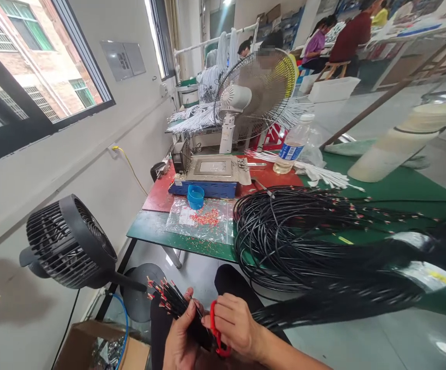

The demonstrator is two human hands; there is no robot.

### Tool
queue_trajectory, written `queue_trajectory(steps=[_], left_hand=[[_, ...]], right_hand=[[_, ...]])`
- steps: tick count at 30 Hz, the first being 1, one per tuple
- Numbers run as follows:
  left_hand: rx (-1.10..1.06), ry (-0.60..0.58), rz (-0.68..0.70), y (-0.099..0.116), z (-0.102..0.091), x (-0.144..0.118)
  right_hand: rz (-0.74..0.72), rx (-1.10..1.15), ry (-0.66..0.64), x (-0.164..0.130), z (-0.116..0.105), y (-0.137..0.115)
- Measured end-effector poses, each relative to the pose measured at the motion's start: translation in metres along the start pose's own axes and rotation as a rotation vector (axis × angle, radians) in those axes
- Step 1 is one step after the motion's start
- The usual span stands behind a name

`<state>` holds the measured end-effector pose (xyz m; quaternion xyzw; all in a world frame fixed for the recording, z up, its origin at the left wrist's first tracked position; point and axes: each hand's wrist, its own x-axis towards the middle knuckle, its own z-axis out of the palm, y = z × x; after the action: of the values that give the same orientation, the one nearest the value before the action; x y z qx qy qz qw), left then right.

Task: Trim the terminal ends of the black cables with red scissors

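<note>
My left hand (pixel 180 341) is closed around a bundle of black cables (pixel 172 300), held over my lap. Their stripped ends, with red and pale wire tips, fan out up and to the left. In my right hand (pixel 235 324) are red-handled scissors (pixel 213 322), with the fingers curled round the loops. Both hands nearly touch beside the bundle, where the thumb and fingertips of the left pinch at a single cable. The scissors' blades are mostly hidden by the hands. A large heap of black cables (pixel 284 231) lies on the table to the right, some hanging over its front edge.
The green table (pixel 149 236) carries a blue-based machine (pixel 207 187), a blue cup (pixel 195 198), orange scraps (pixel 207 218) on plastic, and a bottle (pixel 290 151). A black fan (pixel 70 241) stands left, above a cardboard box (pixel 79 344). Several people sit working behind.
</note>
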<state>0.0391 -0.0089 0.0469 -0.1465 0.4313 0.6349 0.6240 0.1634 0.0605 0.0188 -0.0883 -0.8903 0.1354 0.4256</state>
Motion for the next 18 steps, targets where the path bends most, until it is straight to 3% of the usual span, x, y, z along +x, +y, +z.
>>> queue_trajectory(steps=[13,16,18], left_hand=[[-0.006,0.013,0.000,-0.003,-0.003,0.004],[0.072,0.035,0.081,-0.003,-0.010,0.013],[0.112,0.047,0.133,-0.002,-0.018,0.021]], right_hand=[[-0.027,0.017,-0.015,0.003,-0.003,0.000],[0.125,0.052,0.071,0.011,-0.006,0.008],[0.351,0.100,0.114,0.027,-0.017,0.022]])
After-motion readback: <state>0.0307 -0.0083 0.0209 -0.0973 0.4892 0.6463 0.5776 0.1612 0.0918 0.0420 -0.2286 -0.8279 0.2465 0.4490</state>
